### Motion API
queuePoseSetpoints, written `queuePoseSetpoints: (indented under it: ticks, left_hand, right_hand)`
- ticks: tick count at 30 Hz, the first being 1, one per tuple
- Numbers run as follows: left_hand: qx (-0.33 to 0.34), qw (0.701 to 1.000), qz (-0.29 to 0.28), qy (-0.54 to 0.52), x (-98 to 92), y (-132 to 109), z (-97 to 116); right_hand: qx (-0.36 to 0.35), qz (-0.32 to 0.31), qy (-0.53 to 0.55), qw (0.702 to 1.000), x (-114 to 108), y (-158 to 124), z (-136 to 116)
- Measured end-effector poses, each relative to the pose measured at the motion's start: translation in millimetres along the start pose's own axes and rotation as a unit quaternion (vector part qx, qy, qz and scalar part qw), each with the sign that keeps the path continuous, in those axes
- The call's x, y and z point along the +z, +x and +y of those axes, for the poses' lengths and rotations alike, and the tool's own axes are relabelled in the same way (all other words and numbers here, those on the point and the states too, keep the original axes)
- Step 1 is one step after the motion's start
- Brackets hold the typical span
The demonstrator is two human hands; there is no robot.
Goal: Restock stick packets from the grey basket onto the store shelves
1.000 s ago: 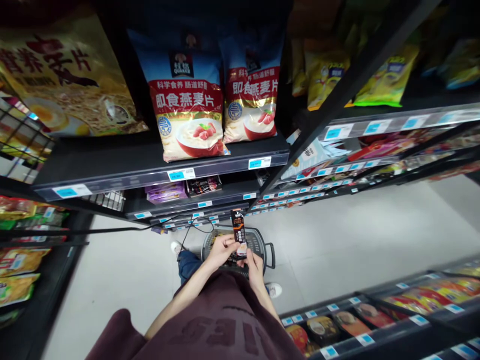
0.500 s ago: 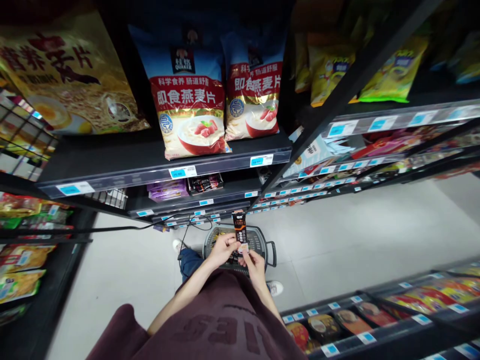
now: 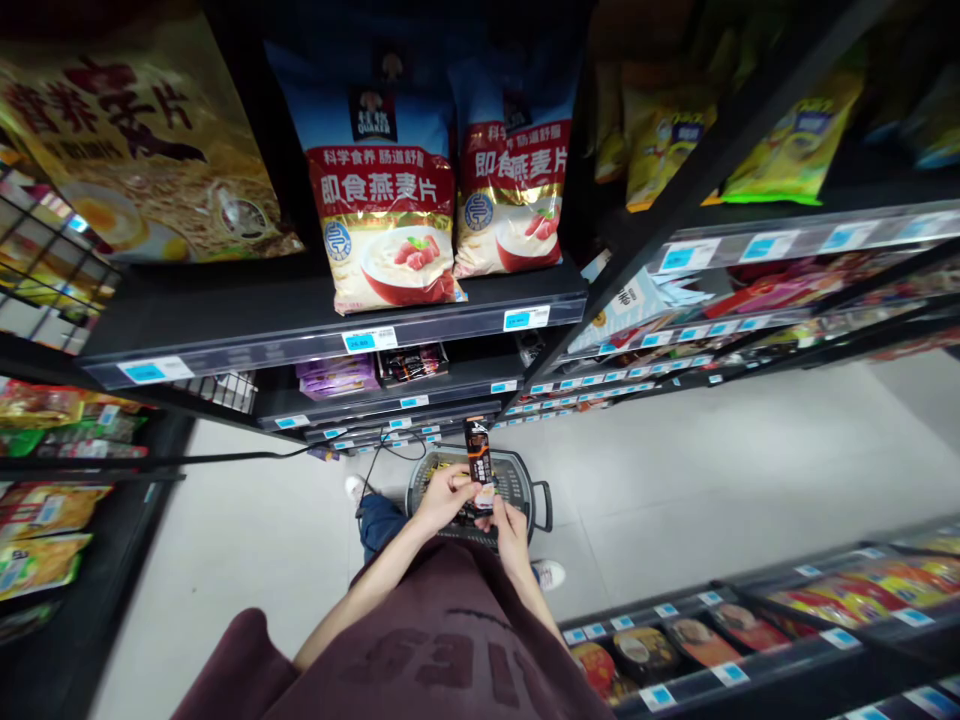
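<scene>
A slim black and orange sachet [image 3: 480,462], with the look of an instant coffee stick, stands lengthwise between my two hands. My left hand [image 3: 448,498] is closed on its left side, the fingers pinching near the middle. At its lower end my right hand [image 3: 508,527] grips the edge with thumb and fingers. Directly under both hands a grey shopping basket [image 3: 519,485] sits on the floor between my feet. Some yellow and dark packets lie inside it, mostly hidden by my hands.
Ahead rises a black shelf [image 3: 300,325] with Quaker oatmeal bags [image 3: 382,200]. On a lower tier are purple packets [image 3: 337,375] and a box of dark sachets [image 3: 412,363]. A black cable [image 3: 247,459] runs from the left. Another shelf with packaged bowls [image 3: 701,645] stands at lower right.
The sachet has turned slightly in my hands and its top has shifted a little to the left. Both hands keep hold of it. The view has moved very slightly.
</scene>
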State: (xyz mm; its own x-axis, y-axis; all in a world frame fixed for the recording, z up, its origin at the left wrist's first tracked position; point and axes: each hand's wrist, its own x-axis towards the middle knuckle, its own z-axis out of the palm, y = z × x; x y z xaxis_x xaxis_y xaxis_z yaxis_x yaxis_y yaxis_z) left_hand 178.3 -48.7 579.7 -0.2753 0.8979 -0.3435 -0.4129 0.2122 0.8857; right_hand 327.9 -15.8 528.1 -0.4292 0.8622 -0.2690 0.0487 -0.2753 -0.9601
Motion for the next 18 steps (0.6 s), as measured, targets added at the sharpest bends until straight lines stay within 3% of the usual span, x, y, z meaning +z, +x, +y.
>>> queuePoseSetpoints:
  ticks: [9,18]
  left_hand:
    - [0.025,0.996,0.088,0.003,-4.6,-3.7,-11.0]
    - [0.018,0.995,0.099,0.022,1.3,-15.8,-10.7]
  right_hand:
    - [-0.065,0.007,-0.116,0.991,2.8,-5.2,-4.3]
    - [-0.228,0.021,-0.265,0.937,1.0,-15.0,-13.1]
